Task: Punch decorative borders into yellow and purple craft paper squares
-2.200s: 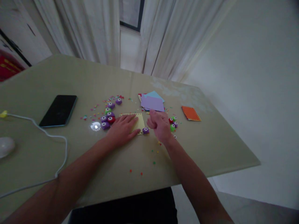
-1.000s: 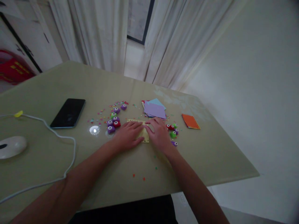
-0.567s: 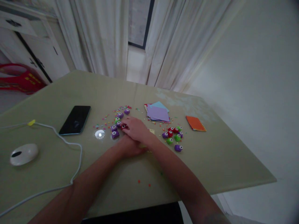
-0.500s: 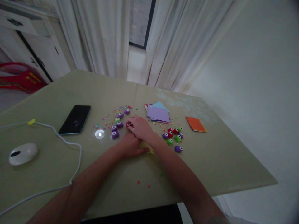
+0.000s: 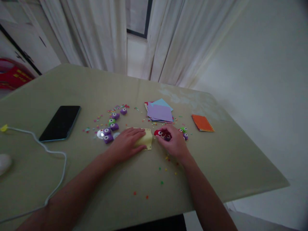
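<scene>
My left hand (image 5: 128, 142) lies flat with fingers extended on a pale yellow card (image 5: 146, 140) with small holes along its edge. To its right, my right hand (image 5: 174, 141) is curled around small red one-eyed toy figures (image 5: 158, 132), thumb and fingertips closed against them; the palm hides part of the group. Green and purple one-eyed figures (image 5: 185, 136) peek out behind this hand. Left of the card stand several more purple figures (image 5: 108, 138) and a green one (image 5: 111, 121).
Purple and blue paper cards (image 5: 160, 113) are stacked behind the hands, with an orange stitched square (image 5: 202, 123) farther right. Confetti bits (image 5: 162, 183) are scattered about. A black phone (image 5: 60, 123), white cable (image 5: 64, 166) and white mouse (image 5: 4, 163) occupy the left.
My right hand has moved right, from over my left hand with a red figure to the right-hand group. My left hand now lies uncovered on the yellow card. The view has shifted slightly.
</scene>
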Action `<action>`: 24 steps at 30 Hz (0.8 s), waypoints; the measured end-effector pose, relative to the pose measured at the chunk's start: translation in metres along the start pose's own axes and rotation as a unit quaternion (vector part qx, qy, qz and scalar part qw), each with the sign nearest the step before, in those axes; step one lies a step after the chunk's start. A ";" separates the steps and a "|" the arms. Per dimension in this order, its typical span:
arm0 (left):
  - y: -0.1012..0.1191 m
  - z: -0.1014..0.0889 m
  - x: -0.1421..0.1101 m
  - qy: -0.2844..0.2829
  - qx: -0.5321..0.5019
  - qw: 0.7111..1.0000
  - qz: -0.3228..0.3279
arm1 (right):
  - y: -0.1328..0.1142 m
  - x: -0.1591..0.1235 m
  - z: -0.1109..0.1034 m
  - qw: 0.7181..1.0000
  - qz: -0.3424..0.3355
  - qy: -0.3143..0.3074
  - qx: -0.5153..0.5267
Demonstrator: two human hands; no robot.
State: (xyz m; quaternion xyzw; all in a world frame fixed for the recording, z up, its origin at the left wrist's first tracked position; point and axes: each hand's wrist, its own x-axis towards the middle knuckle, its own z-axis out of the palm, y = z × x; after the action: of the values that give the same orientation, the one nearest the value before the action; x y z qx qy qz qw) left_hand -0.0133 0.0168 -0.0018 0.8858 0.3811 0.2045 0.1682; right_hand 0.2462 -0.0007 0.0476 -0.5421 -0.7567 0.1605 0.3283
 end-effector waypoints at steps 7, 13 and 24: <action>0.000 -0.007 0.000 0.028 -0.003 1.000 -0.006 | -0.005 -0.004 0.008 0.998 -0.018 -0.054 0.018; 0.001 -0.008 -0.001 0.033 0.003 0.999 -0.013 | -0.004 -0.006 0.009 0.998 -0.010 -0.059 0.032; 0.003 -0.010 0.000 0.023 0.002 1.000 -0.012 | -0.006 -0.005 0.003 0.997 -0.028 -0.046 0.058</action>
State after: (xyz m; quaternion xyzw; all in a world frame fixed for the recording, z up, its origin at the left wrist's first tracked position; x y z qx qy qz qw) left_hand -0.0163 0.0165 0.0083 0.8763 0.3962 0.2220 0.1605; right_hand 0.2411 -0.0076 0.0478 -0.4926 -0.7755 0.2193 0.3284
